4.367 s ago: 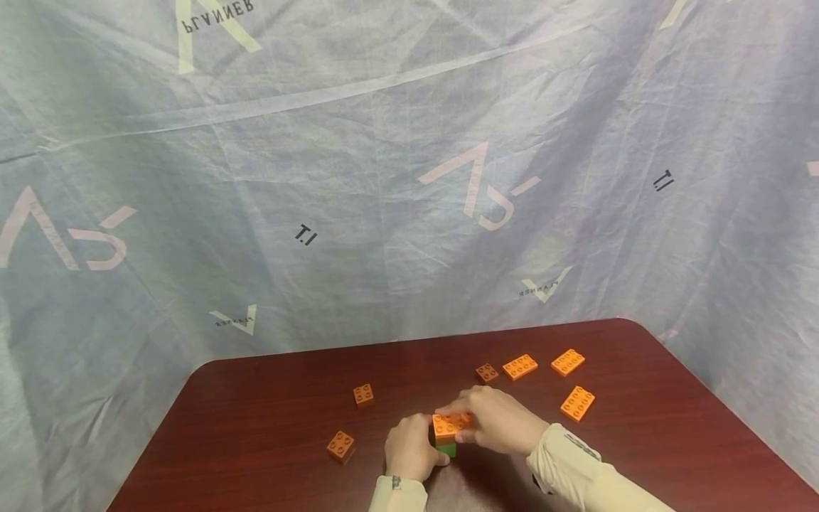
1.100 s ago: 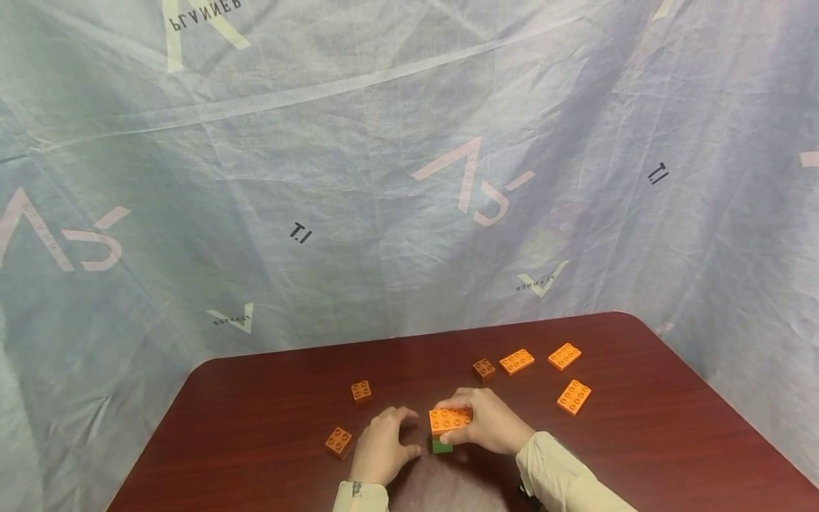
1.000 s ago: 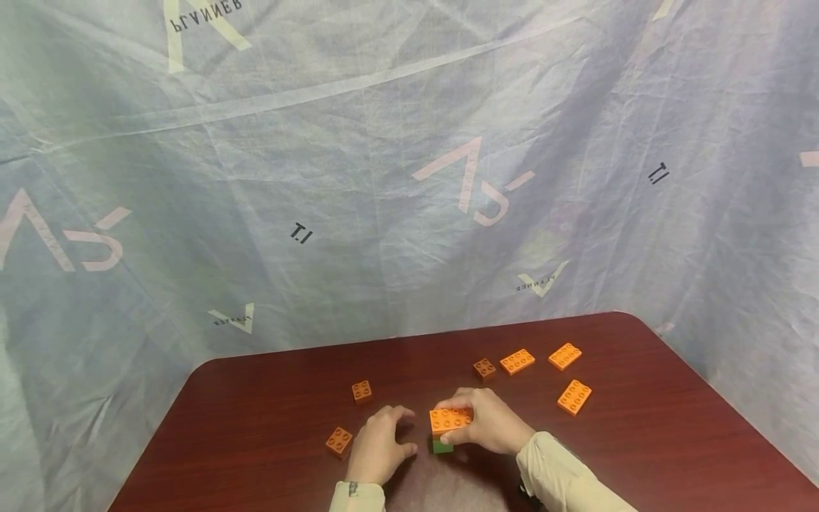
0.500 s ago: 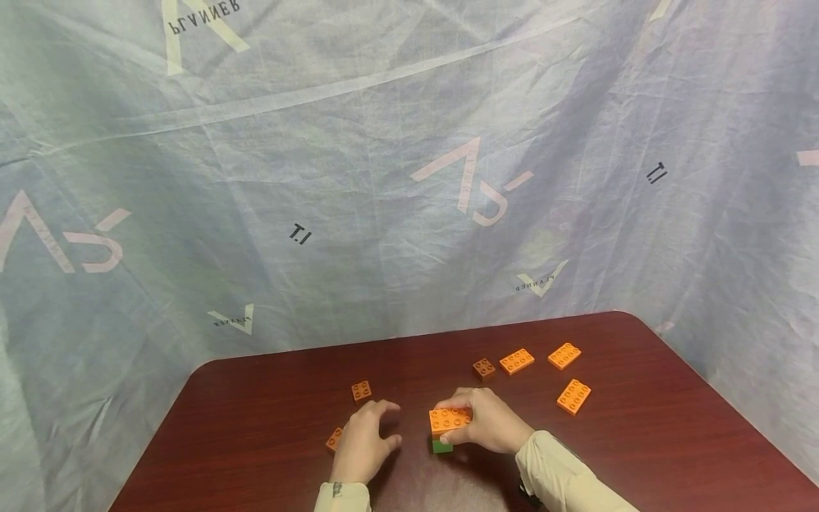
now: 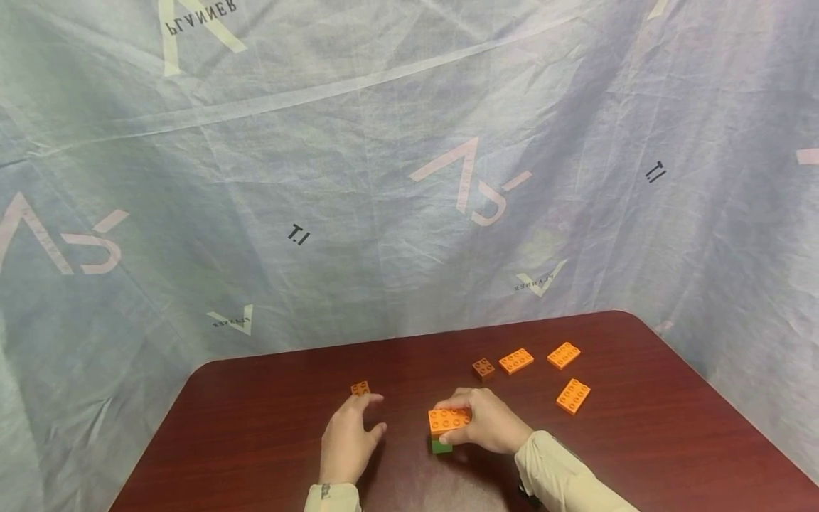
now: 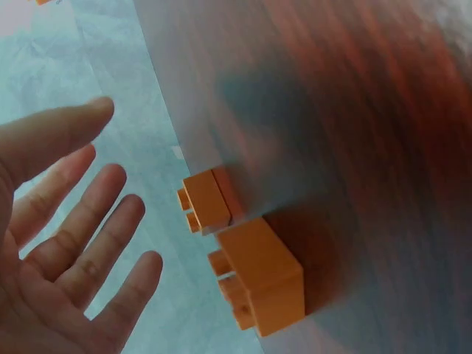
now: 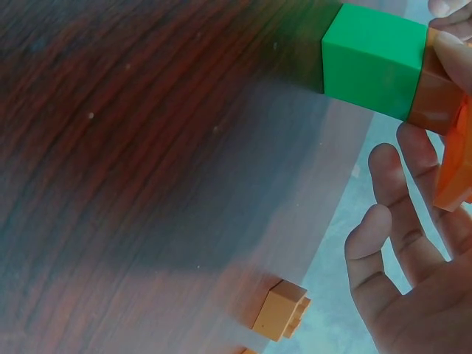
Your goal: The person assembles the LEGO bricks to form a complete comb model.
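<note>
My right hand [image 5: 489, 421] grips a small stack of toy building bricks near the table's middle. A green brick [image 7: 376, 63] forms its base, a brownish-orange brick [image 7: 436, 92] sits above, and a bright orange plate [image 5: 449, 419] with studs tops it. Further left, my left hand [image 5: 348, 441] hovers with spread fingers and holds nothing. Just beyond its fingers lies a square brownish-orange brick [image 5: 360, 388], partly covered by them. In the left wrist view a nearer brownish-orange brick [image 6: 269, 276] stands beside the palm; the hand hides it in the head view.
At the back right lie a square brown brick [image 5: 483, 368] and three orange plates, one next to it [image 5: 516, 360], one farther right [image 5: 564, 355] and one nearer [image 5: 573, 396]. A pale printed cloth [image 5: 384, 178] hangs behind the dark red table [image 5: 256, 384].
My left hand has let go of the stack's side and moved left, now covering the nearer left brick in the head view. My right hand stays on the stack.
</note>
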{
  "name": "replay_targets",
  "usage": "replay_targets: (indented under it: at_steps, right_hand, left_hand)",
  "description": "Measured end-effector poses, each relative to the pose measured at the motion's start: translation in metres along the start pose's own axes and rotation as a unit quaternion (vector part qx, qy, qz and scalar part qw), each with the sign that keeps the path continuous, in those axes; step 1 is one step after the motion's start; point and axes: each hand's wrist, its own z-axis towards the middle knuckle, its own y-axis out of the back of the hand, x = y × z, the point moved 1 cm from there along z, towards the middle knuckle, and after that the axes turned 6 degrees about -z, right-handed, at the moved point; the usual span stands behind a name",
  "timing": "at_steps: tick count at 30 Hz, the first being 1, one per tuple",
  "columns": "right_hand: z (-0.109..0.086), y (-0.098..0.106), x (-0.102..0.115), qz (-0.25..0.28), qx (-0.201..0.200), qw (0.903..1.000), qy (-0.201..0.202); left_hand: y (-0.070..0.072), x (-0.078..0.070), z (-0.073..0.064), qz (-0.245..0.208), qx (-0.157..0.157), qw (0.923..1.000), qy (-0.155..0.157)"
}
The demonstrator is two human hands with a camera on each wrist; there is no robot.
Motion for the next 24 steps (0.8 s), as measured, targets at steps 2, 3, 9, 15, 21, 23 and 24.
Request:
replay_targets:
  at_steps: [2,3,9,15,21,23,24]
  right_hand:
    - [0.0,0.0,0.0,0.0,0.001,1.0,-0.001]
    - [0.0,0.0,0.001,0.0,0.001,1.0,0.001]
    - [0.0,-0.001,-0.001,-0.003,0.003,1.0,-0.004]
    - [0.0,-0.001,-0.001,-0.001,0.003,1.0,-0.008]
    - [0.0,0.0,-0.001,-0.006,0.007,0.9998,-0.015]
    - [0.001,0.0,0.0,-0.007,0.008,0.9998,-0.016]
    - [0.001,0.0,0.0,-0.008,0.008,0.9998,-0.016]
  left_hand:
    - [0.001,0.001,0.0,0.002,-0.014,0.9999,0.009]
    - [0.002,0.002,0.001,0.003,-0.019,0.9997,0.012]
    - [0.008,0.006,0.0,0.001,-0.051,0.9986,0.016]
    - [0.012,0.012,0.0,0.006,-0.044,0.9984,0.035]
    - [0.013,0.019,-0.002,0.019,-0.033,0.9981,0.048]
    - [0.013,0.022,-0.002,0.022,-0.031,0.9978,0.054]
    - [0.014,0.023,-0.002,0.025,-0.03,0.9977,0.056]
